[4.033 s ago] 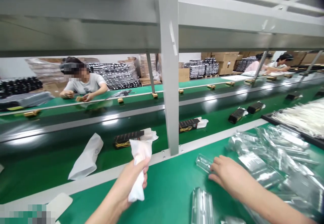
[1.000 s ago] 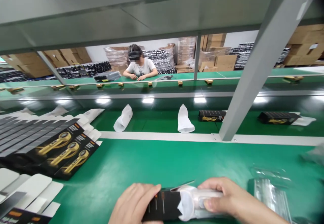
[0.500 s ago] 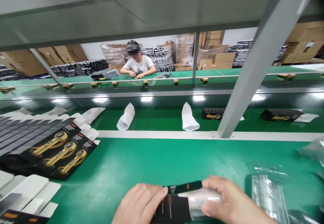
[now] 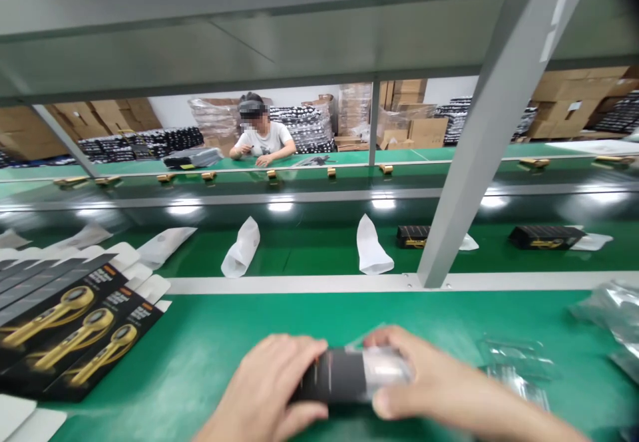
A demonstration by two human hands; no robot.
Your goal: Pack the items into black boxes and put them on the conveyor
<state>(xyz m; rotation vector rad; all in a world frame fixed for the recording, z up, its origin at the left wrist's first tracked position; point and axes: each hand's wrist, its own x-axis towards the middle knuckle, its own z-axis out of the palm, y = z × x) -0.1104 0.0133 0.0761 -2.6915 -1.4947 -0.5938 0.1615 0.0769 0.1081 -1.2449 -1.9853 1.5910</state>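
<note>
My left hand [image 4: 264, 382] is closed around the black carton [image 4: 327, 375], my right hand [image 4: 429, 379] is curled over its clear plastic insert [image 4: 387, 365], and the carton's long axis is running sideways between them.

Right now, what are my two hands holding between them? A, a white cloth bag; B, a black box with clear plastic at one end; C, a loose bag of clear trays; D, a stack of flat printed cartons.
B: your left hand is on the black box, and your right hand is on the clear plastic piece at its end.
</note>
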